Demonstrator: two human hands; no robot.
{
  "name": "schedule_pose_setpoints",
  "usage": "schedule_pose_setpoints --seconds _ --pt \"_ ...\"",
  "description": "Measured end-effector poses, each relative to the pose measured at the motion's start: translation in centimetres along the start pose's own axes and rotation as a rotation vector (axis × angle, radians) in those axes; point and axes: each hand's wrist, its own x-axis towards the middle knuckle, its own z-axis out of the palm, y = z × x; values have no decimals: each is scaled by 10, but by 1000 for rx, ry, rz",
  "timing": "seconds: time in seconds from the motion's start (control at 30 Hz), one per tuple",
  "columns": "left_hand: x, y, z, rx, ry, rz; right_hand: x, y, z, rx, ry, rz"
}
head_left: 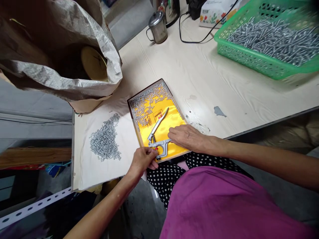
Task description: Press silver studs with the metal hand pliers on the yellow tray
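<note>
A silver pair of snap-fastener pliers (163, 146), with a long lever and a dark coil spring, lies over a shallow yellow-bottomed tray (174, 117). My right hand (185, 136) is closed around the end of one handle, while the other lever stands spread away from it. My left hand (144, 159) pinches at the jaw, near a small red part. Whatever is between those fingertips is too small to make out. Many small silver spring-like metal pieces (143, 104) are spread along the tray's far and left sides.
To the left, a pile of similar metal pieces (106, 139) lies on white cloth. A large open sack (109, 63) stands behind it. A green basket (251, 58) full of metal pieces is at the far right. A lidded metal mug (159, 30) and black cable (191, 42) are at the back.
</note>
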Motion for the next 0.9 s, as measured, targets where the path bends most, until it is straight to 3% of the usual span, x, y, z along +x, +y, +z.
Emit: schedule_pose_setpoints --seconds 0.17,0.33,0.53,0.9 --pt "0 0 0 -5 -3 -7 4 -2 -19 -27 -22 2" --pt "0 -4 1 5 15 14 29 13 -46 -128 20 -45" --pt "-2 -5 3 20 55 27 50 26 -44 -112 -82 -36" --pt "-5 -6 5 5 83 40 32 10 -49 -198 -85 -23"
